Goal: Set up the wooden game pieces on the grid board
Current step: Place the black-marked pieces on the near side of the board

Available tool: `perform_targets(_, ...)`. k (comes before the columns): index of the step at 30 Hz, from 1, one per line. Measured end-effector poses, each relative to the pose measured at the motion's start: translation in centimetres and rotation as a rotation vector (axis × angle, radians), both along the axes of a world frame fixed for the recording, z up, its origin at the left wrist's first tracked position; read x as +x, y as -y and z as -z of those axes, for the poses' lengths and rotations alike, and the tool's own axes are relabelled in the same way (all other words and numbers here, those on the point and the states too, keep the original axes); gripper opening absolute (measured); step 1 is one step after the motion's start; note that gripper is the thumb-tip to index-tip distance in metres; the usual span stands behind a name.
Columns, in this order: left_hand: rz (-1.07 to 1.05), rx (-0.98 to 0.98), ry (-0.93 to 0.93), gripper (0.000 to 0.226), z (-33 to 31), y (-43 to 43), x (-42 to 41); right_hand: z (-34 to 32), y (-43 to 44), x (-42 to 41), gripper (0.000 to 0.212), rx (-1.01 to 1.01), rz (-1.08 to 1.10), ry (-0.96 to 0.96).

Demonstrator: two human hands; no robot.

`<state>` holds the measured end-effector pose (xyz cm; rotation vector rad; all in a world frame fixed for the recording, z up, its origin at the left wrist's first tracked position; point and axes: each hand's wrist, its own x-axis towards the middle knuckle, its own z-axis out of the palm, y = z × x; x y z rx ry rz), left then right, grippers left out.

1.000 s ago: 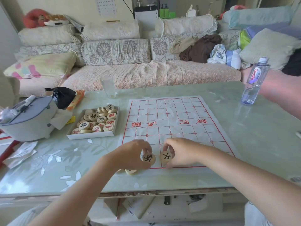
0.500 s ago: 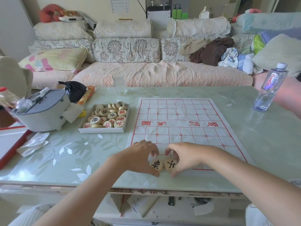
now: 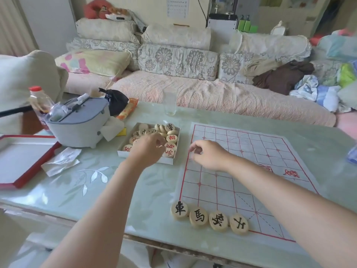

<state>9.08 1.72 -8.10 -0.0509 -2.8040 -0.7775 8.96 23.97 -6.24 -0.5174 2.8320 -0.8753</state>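
Observation:
A paper grid board (image 3: 251, 151) with red lines lies on the glass table. Several wooden discs with black characters stand in a row along its near edge, from the leftmost disc (image 3: 179, 209) to the rightmost disc (image 3: 239, 223). A white box (image 3: 146, 159) left of the board holds many more discs with red and black characters. My left hand (image 3: 148, 149) reaches into that box, its fingertips down among the discs; whether it holds one is hidden. My right hand (image 3: 208, 155) hovers over the board's left edge, fingers loosely curled and holding nothing.
An empty glass (image 3: 169, 101) stands behind the box. At the left are a grey lidded container (image 3: 81, 124), a black bag (image 3: 116, 101), a crumpled tissue (image 3: 61, 161) and a red-rimmed tray (image 3: 19, 157). A plastic bottle (image 3: 352, 154) shows at the right edge. A sofa runs behind the table.
Both hands let go of two discs at the board's near edge and moved up and left. The left hand now reaches into the box. The view turned left.

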Motion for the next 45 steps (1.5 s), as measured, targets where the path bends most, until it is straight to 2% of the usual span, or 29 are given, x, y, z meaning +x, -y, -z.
perform_targets(3,-0.109,-0.003,-0.053,0.023,0.7,3.3,-1.7,-0.2,3.5,-3.0,0.016,0.021,-0.039,-0.056)
perform_targets(7,-0.2,-0.043,0.071,0.05,1.8,6.9,-2.5,0.0,7.9,-6.3,0.026,0.067,-0.116,-0.085)
perform_targets(10,-0.191,-0.021,0.124,0.068,2.3,8.2,-2.9,0.4,11.0,-8.3,0.041,0.134,-0.152,-0.108)
perform_targets(14,-0.132,0.019,0.134,0.065,2.5,9.0,-3.2,1.0,14.2,-10.9,0.065,0.308,-0.181,-0.144)
perform_targets(17,-0.094,0.013,0.151,0.057,2.6,9.3,-3.4,1.3,15.6,-12.0,0.072,0.399,-0.224,-0.141)
perform_targets(22,-0.069,0.018,0.131,0.041,2.6,9.0,-3.7,1.7,16.7,-12.6,0.052,0.417,-0.246,-0.223)
perform_targets(28,-0.062,0.023,0.146,0.036,2.2,8.1,-4.5,1.6,15.4,-12.4,0.016,0.267,-0.18,-0.233)
perform_targets(33,-0.086,-0.032,0.081,0.023,2.0,7.3,-4.1,1.0,11.9,-11.1,0.017,0.034,-0.067,-0.198)
perform_targets(37,-0.087,0.123,0.005,0.022,0.4,6.0,-3.7,0.3,7.6,-9.0,0.018,-0.123,0.041,-0.154)
perform_targets(41,0.005,0.204,-0.039,0.018,-1.1,1.6,-2.6,0.1,1.8,-6.1,0.016,-0.135,0.088,-0.027)
perform_targets(45,0.168,0.193,0.045,0.012,-0.7,-4.7,-1.1,-0.3,-4.6,-3.1,0.032,-0.093,0.134,0.038)
